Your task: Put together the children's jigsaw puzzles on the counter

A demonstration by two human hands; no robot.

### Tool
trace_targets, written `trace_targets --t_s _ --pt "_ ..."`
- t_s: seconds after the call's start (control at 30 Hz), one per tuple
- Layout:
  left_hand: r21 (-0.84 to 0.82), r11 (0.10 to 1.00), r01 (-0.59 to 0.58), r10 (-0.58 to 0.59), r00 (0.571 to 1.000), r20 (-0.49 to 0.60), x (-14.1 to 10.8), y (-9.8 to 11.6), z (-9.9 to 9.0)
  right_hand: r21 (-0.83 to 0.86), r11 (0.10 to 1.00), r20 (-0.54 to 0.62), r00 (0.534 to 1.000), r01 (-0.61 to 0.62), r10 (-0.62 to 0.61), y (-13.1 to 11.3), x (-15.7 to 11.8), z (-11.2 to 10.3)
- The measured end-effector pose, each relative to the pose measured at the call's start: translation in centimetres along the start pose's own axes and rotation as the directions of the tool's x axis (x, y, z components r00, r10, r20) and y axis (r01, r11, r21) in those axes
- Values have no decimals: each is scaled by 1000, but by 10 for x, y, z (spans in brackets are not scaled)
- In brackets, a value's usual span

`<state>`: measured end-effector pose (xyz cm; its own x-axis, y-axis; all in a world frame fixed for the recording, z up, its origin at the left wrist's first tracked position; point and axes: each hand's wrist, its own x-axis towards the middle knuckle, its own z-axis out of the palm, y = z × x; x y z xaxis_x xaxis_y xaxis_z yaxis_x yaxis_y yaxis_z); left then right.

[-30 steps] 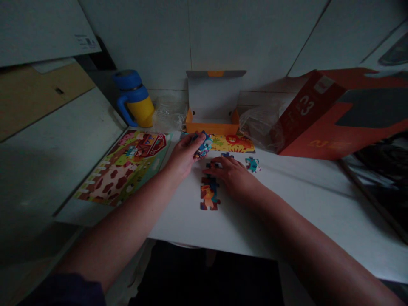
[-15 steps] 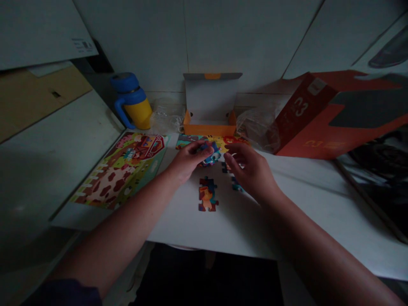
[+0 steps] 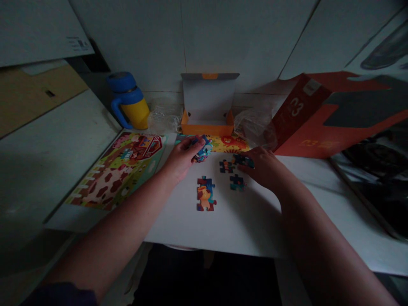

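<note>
My left hand (image 3: 183, 158) is closed around a small stack of blue jigsaw puzzle pieces (image 3: 206, 148), held above the white table with the thumb on top. Over to the right, my right hand (image 3: 263, 165) grips a dark puzzle piece (image 3: 242, 160) low at the table surface, its fingers partly hiding the piece. Beside that piece lies another small puzzle piece (image 3: 225, 166), and a teal-and-dark one (image 3: 237, 182) lies just below. Closer to me are joined puzzle pieces (image 3: 205, 194) picturing an orange animal.
A farm picture sheet (image 3: 117, 170) lies at left, and a yellow animal strip (image 3: 219, 143) lies before an open orange box (image 3: 207, 128). Clear plastic wrap (image 3: 255, 127), a blue-and-yellow mug (image 3: 135, 110) and a large red-orange box (image 3: 318, 127) stand along the back.
My right hand has moved right, away from the stack, with a puzzle piece at its fingertips down by the table. My left hand, still holding the stack, has shifted slightly left.
</note>
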<state>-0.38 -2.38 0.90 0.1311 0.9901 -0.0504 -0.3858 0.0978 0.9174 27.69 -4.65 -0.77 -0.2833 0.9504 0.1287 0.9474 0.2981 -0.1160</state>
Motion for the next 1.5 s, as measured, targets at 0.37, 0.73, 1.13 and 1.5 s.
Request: trace_targets --t_s 0.37,0.73,1.13,1.5 --pt "-4 1000 1 -1 1000 -10 3 -2 -3 144 969 -38 977 -201 209 3 4 0" --pt "-59 998 -38 33 996 -77 7 -4 -8 821 560 12 984 -110 176 -63 7 -4" --pt "-32 998 -63 58 991 -120 8 4 -9 839 540 97 995 -67 -29 -100 16 17" --pt "-46 996 -79 74 992 -104 9 7 -10 702 712 33 999 -18 -7 -95 18 14"
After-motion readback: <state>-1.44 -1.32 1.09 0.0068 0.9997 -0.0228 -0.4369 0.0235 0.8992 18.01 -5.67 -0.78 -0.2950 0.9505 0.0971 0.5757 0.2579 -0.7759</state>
